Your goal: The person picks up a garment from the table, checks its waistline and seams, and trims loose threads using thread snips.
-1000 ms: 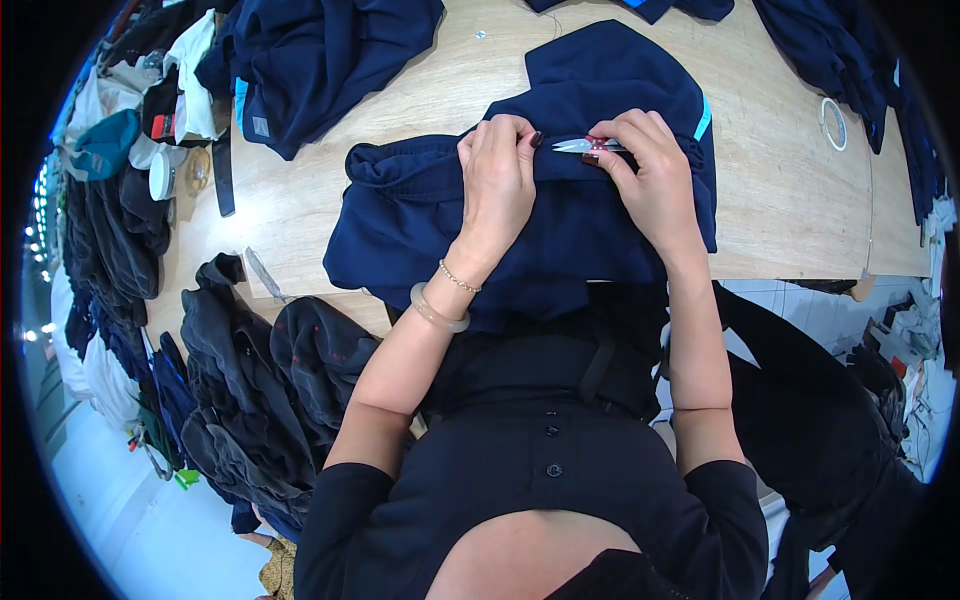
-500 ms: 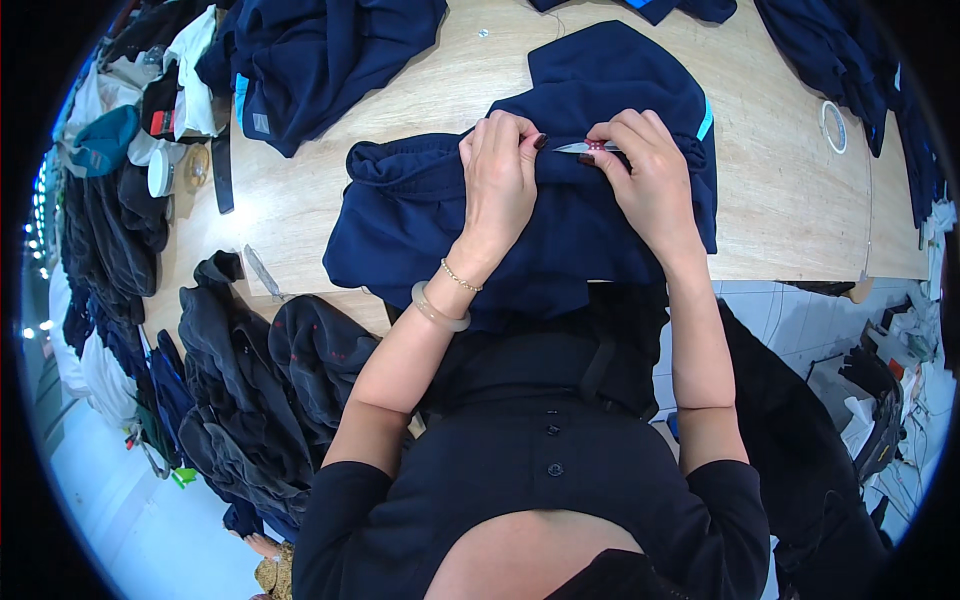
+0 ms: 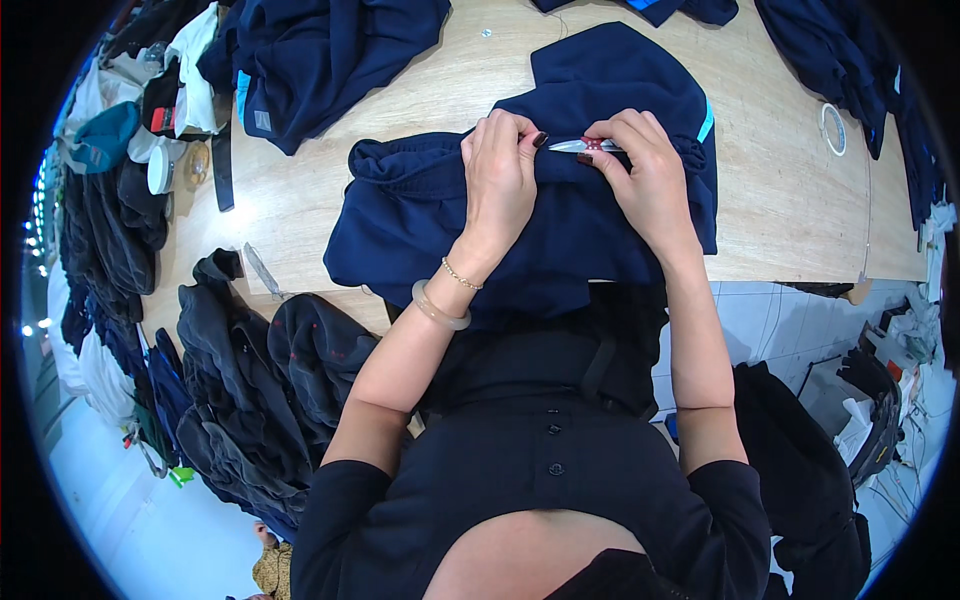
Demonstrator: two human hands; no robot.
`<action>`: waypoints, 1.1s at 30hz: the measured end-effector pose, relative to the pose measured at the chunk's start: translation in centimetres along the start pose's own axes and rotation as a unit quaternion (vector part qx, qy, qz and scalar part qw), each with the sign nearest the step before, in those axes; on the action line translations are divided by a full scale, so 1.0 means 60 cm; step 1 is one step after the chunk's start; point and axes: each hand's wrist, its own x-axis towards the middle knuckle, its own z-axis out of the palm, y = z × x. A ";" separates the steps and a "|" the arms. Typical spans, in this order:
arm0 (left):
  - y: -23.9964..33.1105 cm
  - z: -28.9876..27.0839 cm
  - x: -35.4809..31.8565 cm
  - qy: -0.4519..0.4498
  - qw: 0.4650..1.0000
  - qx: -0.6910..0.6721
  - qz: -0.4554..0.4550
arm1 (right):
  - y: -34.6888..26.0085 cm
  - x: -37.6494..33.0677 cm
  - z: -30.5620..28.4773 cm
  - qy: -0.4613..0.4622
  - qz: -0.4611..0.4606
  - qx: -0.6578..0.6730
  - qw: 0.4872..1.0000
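A navy garment [image 3: 440,235] with a gathered band at its left end and a light blue strip at its right lies on the table before me. My left hand [image 3: 500,165] pinches its cloth near the middle, thumb and fingers pressed together. Just to the right, my right hand [image 3: 645,175] grips a pair of thread snips [image 3: 567,147] with a red part between thumb and finger. Its pale pointed blades aim left at the left thumb, low over the cloth. Whether they touch the fabric or a thread is too small to tell.
More navy garments lie at the table's far left [image 3: 330,60] and far right [image 3: 835,60]. A tape roll [image 3: 833,130] sits on the wooden table [image 3: 780,200]. Dark clothes [image 3: 240,390] hang at the left edge, near a white round container [image 3: 160,170]. A person's patterned sleeve [image 3: 272,570] shows lower left.
The snips' tips have shifted slightly left, toward my left thumb. Both hands stay nearly in place. The dark cloth at the lower right has changed shape.
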 end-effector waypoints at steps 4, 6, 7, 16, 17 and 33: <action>-0.001 0.000 0.000 0.004 1.000 0.003 0.005 | -0.003 0.001 0.003 0.001 -0.002 0.020 1.000; -0.001 0.000 0.000 0.005 1.000 0.004 0.004 | -0.006 0.002 0.006 0.000 -0.002 0.028 1.000; -0.002 0.001 0.000 0.005 1.000 0.004 0.006 | -0.006 0.003 0.008 0.000 -0.005 0.027 1.000; 0.002 -0.015 0.009 0.019 0.993 -0.075 -0.088 | 0.000 0.002 0.003 0.014 0.034 0.059 0.998; 0.002 -0.018 0.011 0.025 0.983 -0.116 -0.138 | 0.002 0.001 0.002 0.021 0.041 0.068 0.997; -0.015 -0.057 0.015 0.051 0.818 -0.531 -0.215 | 0.020 0.001 -0.013 0.096 0.206 0.407 0.884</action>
